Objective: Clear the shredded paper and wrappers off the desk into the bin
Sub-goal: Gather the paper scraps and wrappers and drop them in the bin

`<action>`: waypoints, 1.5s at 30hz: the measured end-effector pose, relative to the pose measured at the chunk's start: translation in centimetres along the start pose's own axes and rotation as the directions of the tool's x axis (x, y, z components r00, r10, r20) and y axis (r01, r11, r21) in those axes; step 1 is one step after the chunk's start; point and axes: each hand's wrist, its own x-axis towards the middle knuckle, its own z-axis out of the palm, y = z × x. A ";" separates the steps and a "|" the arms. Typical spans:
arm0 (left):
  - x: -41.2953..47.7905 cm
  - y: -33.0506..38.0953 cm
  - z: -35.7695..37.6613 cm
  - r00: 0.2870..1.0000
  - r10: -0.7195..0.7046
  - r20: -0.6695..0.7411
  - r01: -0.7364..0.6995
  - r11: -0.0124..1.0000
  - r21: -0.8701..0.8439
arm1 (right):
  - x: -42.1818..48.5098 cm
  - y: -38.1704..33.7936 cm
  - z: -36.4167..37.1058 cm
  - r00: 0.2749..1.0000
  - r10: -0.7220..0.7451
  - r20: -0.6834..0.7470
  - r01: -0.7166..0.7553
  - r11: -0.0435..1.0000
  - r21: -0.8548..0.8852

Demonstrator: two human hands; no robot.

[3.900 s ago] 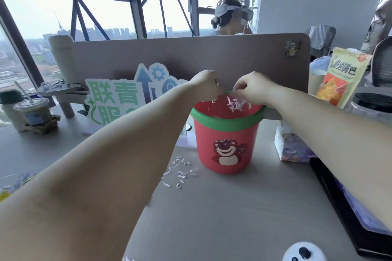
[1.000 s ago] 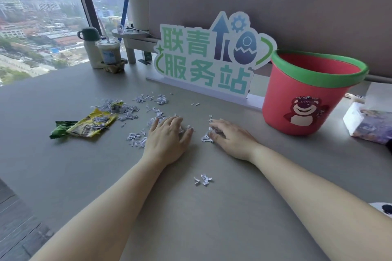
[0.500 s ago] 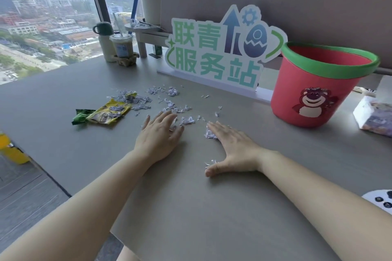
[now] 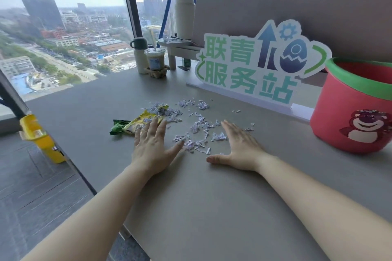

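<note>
Left hand [image 4: 151, 146] now farther left

We are looking through a single wide-angle head camera, facing forward and down over the desk [image 4: 212, 197] from close above its near edge. Both forearms are entering from the bottom corners, the window [image 4: 63, 38] is filling the upper left, and the red bin [image 4: 350, 116] is being cropped at right.

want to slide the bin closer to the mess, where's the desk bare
Bare: the strip between the right hand and the bin, and the near desk around the forearms. Crowded: shreds between the hands, wrapper by the left hand, sign behind.
</note>
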 end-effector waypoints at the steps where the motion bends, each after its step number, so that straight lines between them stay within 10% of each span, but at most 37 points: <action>1: 0.3 -0.3 0.0 1.000 -0.006 -0.005 0.006 1.000 0.011 | 0.6 -0.4 0.2 1.000 -0.012 0.000 0.012 1.000 -0.003; 15: 4.8 -4.2 -0.6 0.961 -0.278 0.000 0.277 0.959 0.066 | 7.2 -3.6 2.0 0.999 -0.049 -0.021 0.049 0.999 -0.011; 35: 3.6 -1.9 -0.4 0.944 0.316 0.091 -0.322 0.944 0.070 | 7.5 -2.7 1.8 0.991 -0.086 -0.107 0.085 0.996 -0.015; 45: 3.0 -1.0 -0.7 0.943 0.310 0.126 -0.310 0.951 -0.016 | 7.6 -2.4 1.6 0.991 -0.121 -0.063 0.125 0.991 0.053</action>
